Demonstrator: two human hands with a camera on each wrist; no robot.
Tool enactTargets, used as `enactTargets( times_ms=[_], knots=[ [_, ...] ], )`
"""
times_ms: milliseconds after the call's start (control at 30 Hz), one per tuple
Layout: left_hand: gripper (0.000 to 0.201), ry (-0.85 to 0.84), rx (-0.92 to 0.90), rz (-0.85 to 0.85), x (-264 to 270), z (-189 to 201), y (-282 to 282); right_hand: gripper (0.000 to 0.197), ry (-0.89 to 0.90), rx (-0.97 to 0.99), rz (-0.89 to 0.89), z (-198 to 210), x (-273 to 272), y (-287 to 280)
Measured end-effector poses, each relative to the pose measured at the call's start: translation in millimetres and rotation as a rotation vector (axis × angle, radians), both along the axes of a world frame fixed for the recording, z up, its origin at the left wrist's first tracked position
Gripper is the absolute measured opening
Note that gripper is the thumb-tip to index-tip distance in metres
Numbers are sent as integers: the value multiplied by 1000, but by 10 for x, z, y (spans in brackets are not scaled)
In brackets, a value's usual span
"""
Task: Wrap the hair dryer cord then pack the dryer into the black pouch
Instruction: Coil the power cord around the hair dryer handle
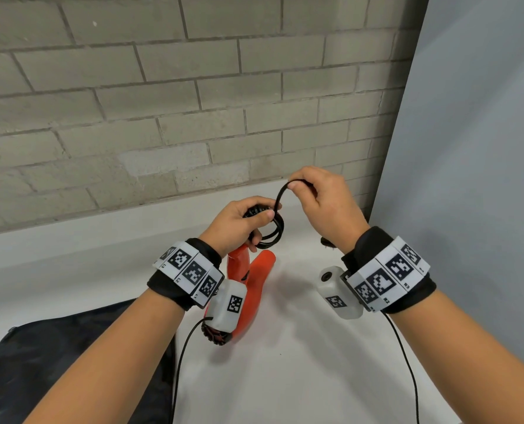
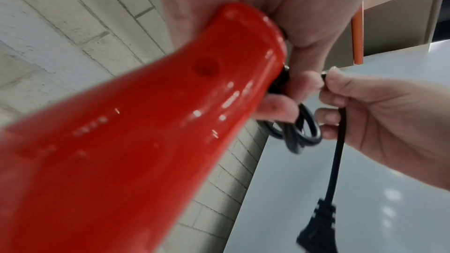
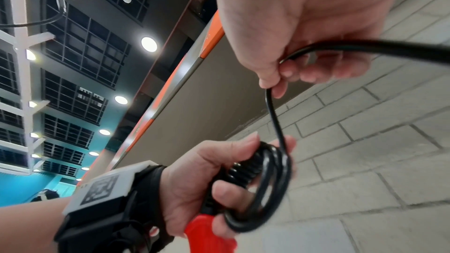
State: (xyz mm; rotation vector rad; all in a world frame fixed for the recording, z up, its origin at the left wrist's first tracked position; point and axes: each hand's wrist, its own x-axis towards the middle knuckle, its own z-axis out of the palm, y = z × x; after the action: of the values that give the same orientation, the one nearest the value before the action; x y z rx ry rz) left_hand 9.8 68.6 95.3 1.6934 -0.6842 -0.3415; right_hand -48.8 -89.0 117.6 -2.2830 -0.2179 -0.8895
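A red hair dryer (image 1: 254, 289) hangs folded below my left hand (image 1: 242, 221), which grips the end of its handle (image 2: 170, 103) together with coiled loops of the black cord (image 1: 273, 232). The same coil (image 3: 265, 186) shows in the right wrist view against the left fingers. My right hand (image 1: 319, 200) is raised a little to the right and pinches the free cord (image 1: 282, 194) between thumb and fingers. The plug (image 2: 319, 228) dangles below the right hand. The black pouch (image 1: 71, 356) lies flat at the lower left of the white table (image 1: 315, 347).
A grey brick wall (image 1: 163, 102) stands right behind the table. A pale grey panel (image 1: 468, 179) closes the right side. Thin black wrist-camera cables (image 1: 181, 362) hang from both wrists over the table.
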Motion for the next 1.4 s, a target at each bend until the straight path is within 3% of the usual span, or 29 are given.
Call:
enactTargets(
  times_ms=[133,433,567,733,800,1000,1100,1267,1400],
  knots=[
    [13,55,-92,110,35,-12,-5,17,244,95,-6,-317,35,-182],
    [17,15,-109,202,121,-24,-22,14,682,-27,-41,-1021,79,-366],
    [18,-12,-100,209,163,-49,-7,15,564,37,-62,-859,59,-306],
    [18,-74,-122,248,190,-56,-41,8,123,218,91,-394,-78,-52],
    [17,-100,-123,251,189,-69,-49,7,43,259,175,-290,-126,82],
    [17,-112,-130,263,177,-108,-52,11,7,412,168,-371,24,295],
    [18,-118,-144,242,159,-106,-65,8,6,375,117,-438,84,358],
    [20,-142,-153,171,74,-90,-111,38,10,359,-36,-495,179,414],
    [20,-168,-157,108,7,-83,-149,28,111,405,16,-488,283,367]
  ],
)
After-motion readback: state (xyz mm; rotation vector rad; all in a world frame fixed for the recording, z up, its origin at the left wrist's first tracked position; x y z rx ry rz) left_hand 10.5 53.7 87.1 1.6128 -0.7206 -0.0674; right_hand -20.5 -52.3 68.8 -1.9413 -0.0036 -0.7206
